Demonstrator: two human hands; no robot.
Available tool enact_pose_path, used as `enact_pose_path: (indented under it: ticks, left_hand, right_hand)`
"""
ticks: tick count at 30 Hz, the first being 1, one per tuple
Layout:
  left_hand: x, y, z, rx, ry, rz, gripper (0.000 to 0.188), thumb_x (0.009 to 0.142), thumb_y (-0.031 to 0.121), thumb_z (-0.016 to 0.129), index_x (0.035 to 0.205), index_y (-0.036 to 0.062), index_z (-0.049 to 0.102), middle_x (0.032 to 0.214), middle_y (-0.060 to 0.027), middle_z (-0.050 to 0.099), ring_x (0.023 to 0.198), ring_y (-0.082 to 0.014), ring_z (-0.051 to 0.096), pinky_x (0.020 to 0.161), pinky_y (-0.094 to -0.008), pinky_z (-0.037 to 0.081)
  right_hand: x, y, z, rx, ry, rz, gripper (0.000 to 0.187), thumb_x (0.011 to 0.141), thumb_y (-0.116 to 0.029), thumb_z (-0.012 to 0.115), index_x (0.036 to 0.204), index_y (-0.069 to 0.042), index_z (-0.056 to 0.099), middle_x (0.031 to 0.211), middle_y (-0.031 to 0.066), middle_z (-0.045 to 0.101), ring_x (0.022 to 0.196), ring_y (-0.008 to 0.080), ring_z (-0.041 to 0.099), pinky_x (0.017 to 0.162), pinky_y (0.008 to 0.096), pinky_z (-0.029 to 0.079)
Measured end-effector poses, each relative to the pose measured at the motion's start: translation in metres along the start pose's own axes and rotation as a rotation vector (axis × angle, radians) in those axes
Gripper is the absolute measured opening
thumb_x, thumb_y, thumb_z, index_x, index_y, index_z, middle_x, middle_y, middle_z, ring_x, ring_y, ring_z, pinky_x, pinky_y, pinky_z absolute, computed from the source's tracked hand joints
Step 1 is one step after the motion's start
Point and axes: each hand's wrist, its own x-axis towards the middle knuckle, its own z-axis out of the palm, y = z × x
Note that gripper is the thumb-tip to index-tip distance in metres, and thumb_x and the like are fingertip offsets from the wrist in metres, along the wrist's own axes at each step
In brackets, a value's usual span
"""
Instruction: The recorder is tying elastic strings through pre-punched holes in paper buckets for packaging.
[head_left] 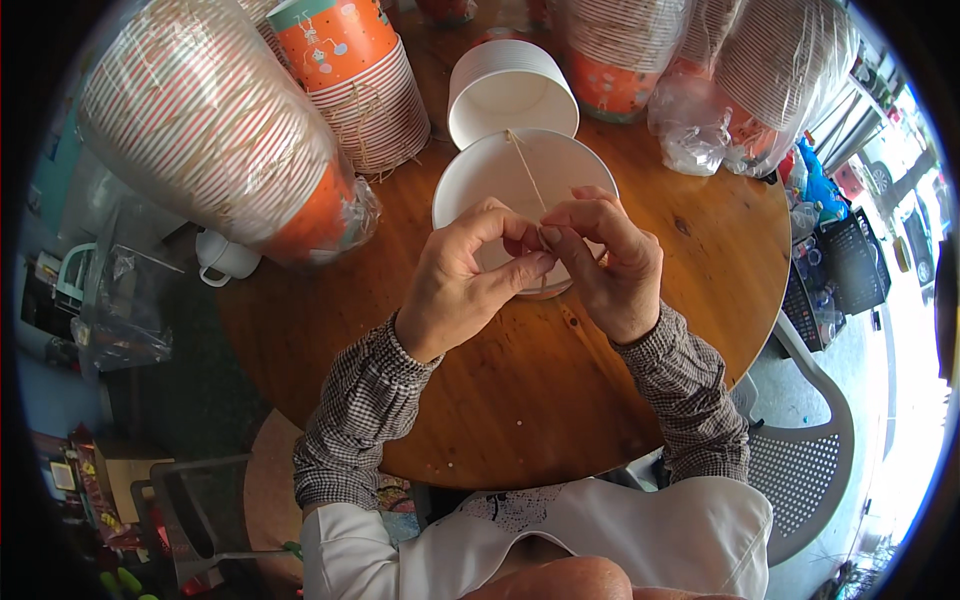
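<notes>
In front of me on the round wooden table stands a white paper bucket [465,190], its open mouth toward me. A thin string [528,172] runs from its far rim down to my fingertips. My left hand [470,265] pinches the string with thumb and forefinger, over the bucket's near side. Right beside it, my right hand [612,262] pinches the string too, and the fingertips of both hands meet. Whether there is a knot between them is hidden. Just behind is another white paper bucket [510,95], tipped with its mouth toward me.
A bagged stack of striped paper buckets [210,130] leans at the left, beside a string-tied stack [370,120]. More bagged stacks [775,65] stand at the back right. A white mug [228,256] is at the table's left edge. A grey chair [800,460] stands at the right.
</notes>
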Motion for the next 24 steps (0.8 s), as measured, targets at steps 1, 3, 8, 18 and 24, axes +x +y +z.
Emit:
enact_pose_path:
  ticks: [1,3,8,18,24]
  left_hand:
    - [0.0,0.0,0.0,0.0,0.0,0.0,0.009,0.085,0.004,0.068,0.091,-0.0016,0.063,0.085,-0.0032,0.06,0.083,-0.0116,0.059,0.076,-0.0268,0.05]
    - [0.0,0.0,-0.001,-0.019,0.009,0.013,0.008,0.084,0.004,0.067,0.087,-0.001,0.062,0.084,-0.0031,0.06,0.083,-0.0112,0.059,0.075,-0.0271,0.049]
    - [0.0,0.003,-0.004,0.079,-0.023,0.025,0.009,0.081,0.005,0.067,0.081,0.0011,0.058,0.079,-0.0038,0.059,0.077,-0.0148,0.058,0.073,-0.0292,0.047]
    - [0.002,0.0,-0.006,0.243,-0.219,0.204,0.01,0.075,0.001,0.066,0.074,0.004,0.056,0.075,-0.0042,0.056,0.074,-0.0179,0.056,0.073,-0.0283,0.042]
    - [-0.007,-0.001,0.002,0.313,-0.192,0.226,0.011,0.076,-0.001,0.068,0.077,0.0046,0.058,0.078,-0.0042,0.057,0.077,-0.0191,0.058,0.079,-0.0308,0.045]
  right_hand:
    - [0.0,-0.001,0.0,-0.028,0.0,-0.01,0.007,0.083,0.001,0.066,0.088,-0.003,0.063,0.082,0.0035,0.067,0.075,0.018,0.068,0.096,0.0395,0.046]
    - [0.0,-0.003,-0.001,0.0,0.01,0.041,0.007,0.085,0.002,0.064,0.09,-0.002,0.062,0.081,0.0047,0.066,0.074,0.0174,0.067,0.088,0.0357,0.049]
    - [0.002,-0.003,-0.003,0.233,0.085,0.243,0.006,0.091,0.002,0.056,0.097,0.002,0.056,0.078,0.0061,0.063,0.074,0.0114,0.064,0.07,0.0259,0.053]
    - [0.007,0.017,-0.006,0.144,0.201,0.234,0.004,0.092,0.002,0.052,0.094,0.001,0.056,0.078,0.0045,0.063,0.078,0.0122,0.063,0.071,0.0256,0.05]
    - [0.012,0.025,-0.026,0.223,0.155,0.255,0.01,0.093,-0.005,0.057,0.101,0.002,0.058,0.085,0.0052,0.066,0.085,0.012,0.063,0.079,0.0257,0.05]
